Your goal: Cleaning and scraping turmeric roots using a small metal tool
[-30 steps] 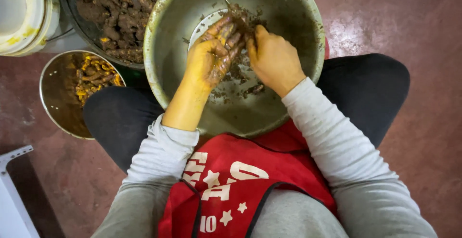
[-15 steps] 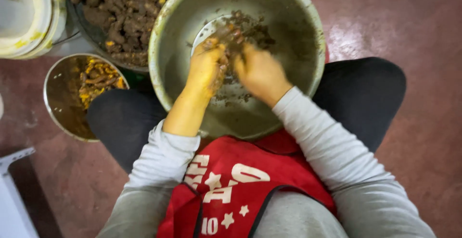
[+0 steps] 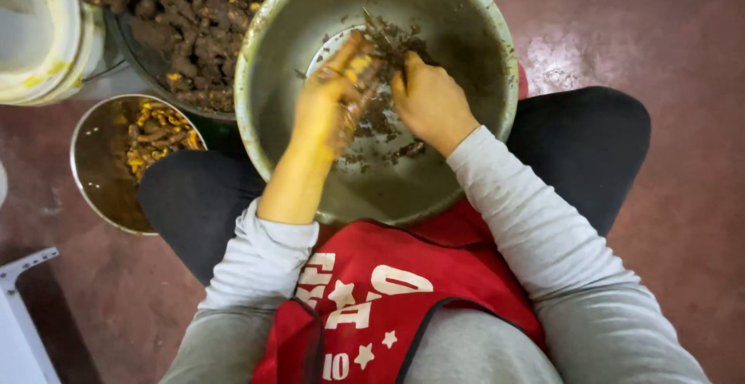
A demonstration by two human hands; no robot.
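Two hands inside large steel basin point(image 3: 264, 112) on lap: left hand point(image 3: 326, 108), yellow-stained, clenched round muddy root point(image 3: 358, 64); right hand point(image 3: 431, 101) grips thin blade point(image 3: 372, 25), scraping. Advice: short strokes away from fingers. Peeled roots bowl point(image 3: 97, 174) at nine o'clock.

Left hand point(image 3: 330, 108) motion-blurred, grip unclear

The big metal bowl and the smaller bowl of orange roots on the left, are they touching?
Apart. The head view shows the big metal bowl resting on the lap, with a dark trouser leg plainly showing between its rim and the smaller bowl on the floor.
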